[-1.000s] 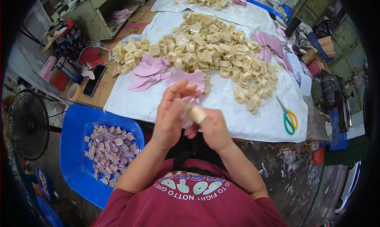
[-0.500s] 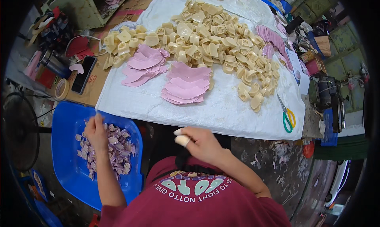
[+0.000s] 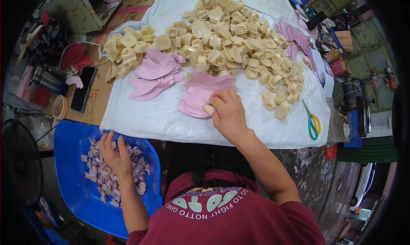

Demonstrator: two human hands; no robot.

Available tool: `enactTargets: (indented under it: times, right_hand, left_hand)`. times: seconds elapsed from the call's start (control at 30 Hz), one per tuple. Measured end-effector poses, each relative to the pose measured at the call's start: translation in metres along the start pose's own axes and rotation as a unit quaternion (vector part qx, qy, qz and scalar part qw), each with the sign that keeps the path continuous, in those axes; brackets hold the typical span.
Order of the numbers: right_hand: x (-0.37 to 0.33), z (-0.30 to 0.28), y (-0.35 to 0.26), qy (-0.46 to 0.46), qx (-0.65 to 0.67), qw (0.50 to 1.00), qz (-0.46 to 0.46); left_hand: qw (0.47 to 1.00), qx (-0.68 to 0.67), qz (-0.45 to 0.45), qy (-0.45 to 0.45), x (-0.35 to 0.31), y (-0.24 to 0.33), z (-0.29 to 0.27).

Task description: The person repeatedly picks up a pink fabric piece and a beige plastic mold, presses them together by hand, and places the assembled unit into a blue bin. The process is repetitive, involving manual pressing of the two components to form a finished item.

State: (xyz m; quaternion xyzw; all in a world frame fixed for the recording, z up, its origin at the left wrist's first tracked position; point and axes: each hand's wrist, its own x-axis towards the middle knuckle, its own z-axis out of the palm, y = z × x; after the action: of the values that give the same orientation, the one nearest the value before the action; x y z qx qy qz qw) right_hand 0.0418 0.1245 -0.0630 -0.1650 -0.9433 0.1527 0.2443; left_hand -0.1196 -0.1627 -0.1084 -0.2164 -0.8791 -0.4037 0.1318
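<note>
My left hand (image 3: 116, 156) is over the near side of the blue basin (image 3: 64, 159), fingers spread and slightly blurred, with nothing seen in it. Under it in the basin lie many small purple-and-whitish wrapped pieces (image 3: 102, 181). My right hand (image 3: 229, 116) is at the right edge of a fanned stack of thin pink cut pieces (image 3: 196, 95), its fingers pinched on the edge of one; a pale cover wraps one finger. Left of that stack lies a second, looser pile of pink pieces (image 3: 156, 76). Behind both spreads a big heap of cream moulded heel-like parts (image 3: 230, 42).
A white woven sheet (image 3: 145, 121) covers the table. Scissors (image 3: 312, 123) with green and yellow handles lie at its right edge. On the cardboard at left are a phone (image 3: 83, 89), a tape roll (image 3: 60, 107) and a metal flask (image 3: 49, 79). A fan (image 3: 21, 159) stands far left.
My right hand has gone from in front of my body up to the pink stack's right edge. My left hand has opened, its fingers spreading over the basin.
</note>
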Motion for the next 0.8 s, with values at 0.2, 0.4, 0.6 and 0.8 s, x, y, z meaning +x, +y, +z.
enactTargets:
  times: [0.2, 0.4, 0.6, 0.8]
  right_hand:
    - [-0.004, 0.004, 0.01, 0.04, 0.114, 0.993, 0.012]
    - [-0.005, 0.005, 0.011, 0.052, 0.183, 0.979, 0.074]
    - [-0.005, 0.003, 0.01, 0.038, 0.157, 0.985, 0.056]
    - [-0.003, 0.005, 0.007, 0.063, 0.185, 0.978, 0.079]
  left_hand:
    - [0.946, -0.223, 0.229, -0.049, 0.026, 0.105, 0.038]
    - [0.921, -0.19, 0.281, -0.19, -0.004, 0.143, 0.098]
    - [0.893, -0.295, 0.303, -0.156, -0.003, 0.128, 0.089]
    - [0.907, -0.242, 0.3, -0.171, -0.011, 0.13, 0.108]
